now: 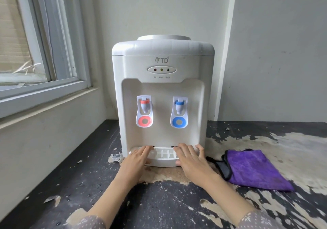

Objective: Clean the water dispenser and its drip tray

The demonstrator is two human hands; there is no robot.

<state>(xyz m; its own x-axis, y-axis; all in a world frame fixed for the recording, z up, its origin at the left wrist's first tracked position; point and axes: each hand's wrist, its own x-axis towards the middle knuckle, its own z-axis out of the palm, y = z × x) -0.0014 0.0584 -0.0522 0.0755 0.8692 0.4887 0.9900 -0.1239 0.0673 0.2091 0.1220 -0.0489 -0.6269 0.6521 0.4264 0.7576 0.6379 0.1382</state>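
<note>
A white tabletop water dispenser (162,90) stands against the wall, with a red tap (145,104) on the left and a blue tap (179,105) on the right. Its white slotted drip tray (163,155) sits at the base. My left hand (138,159) holds the tray's left end, fingers over the top and thumb at the front edge. My right hand (192,158) holds the right end the same way. A folded purple cloth (254,169) with black edging lies on the table, right of the dispenser.
The dark table top (159,202) is worn, with peeling pale patches. A window and its sill (44,90) run along the left wall. A white wall corner stands behind the dispenser.
</note>
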